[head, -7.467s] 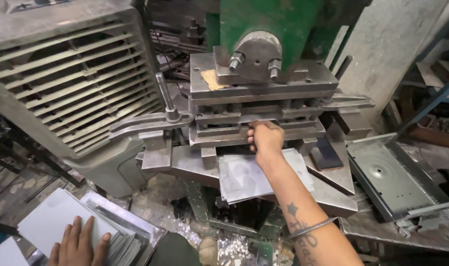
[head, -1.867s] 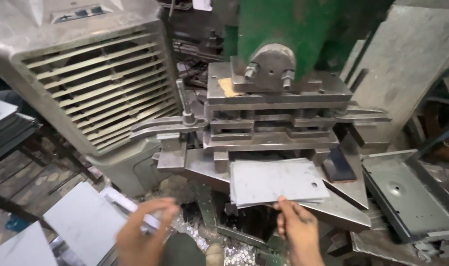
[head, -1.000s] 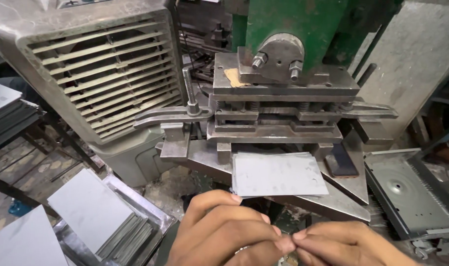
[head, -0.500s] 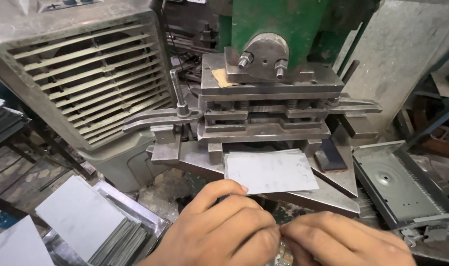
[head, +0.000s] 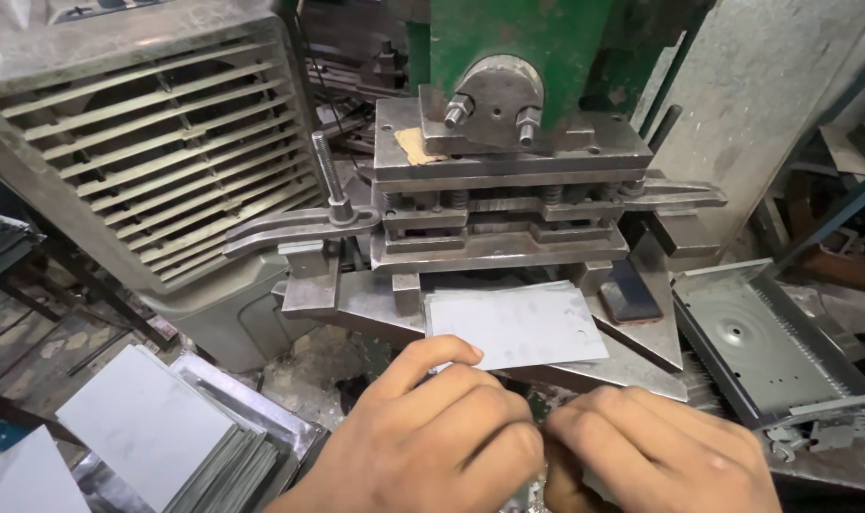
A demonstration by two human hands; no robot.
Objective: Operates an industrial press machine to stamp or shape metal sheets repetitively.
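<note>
Flat rectangular metal sheet (head: 516, 326), dull grey, matte, with a small notch near its right edge, lies on the sloping steel bed (head: 641, 375) of the press, its far edge tucked under the die block (head: 499, 204); near edge just beyond the knuckles. Left hand (head: 432, 432) and right hand (head: 660, 456) meet at the bottom edge of the view, fingers curled and pressed together tip to tip; whatever sits between them is hidden, so cannot tell if they clamp anything. Left index finger lies close to the sheet's near-left corner; contact not resolvable. Die block: stacked grey steel plates, two hex bolts on top, green machine body (head: 518, 47) behind. Left: louvred grey housing (head: 138, 142), dusty. Lower left: stack of blank sheets (head: 157, 427), cut off by the frame. Right: pressed tray-shaped panel (head: 765, 342).
</note>
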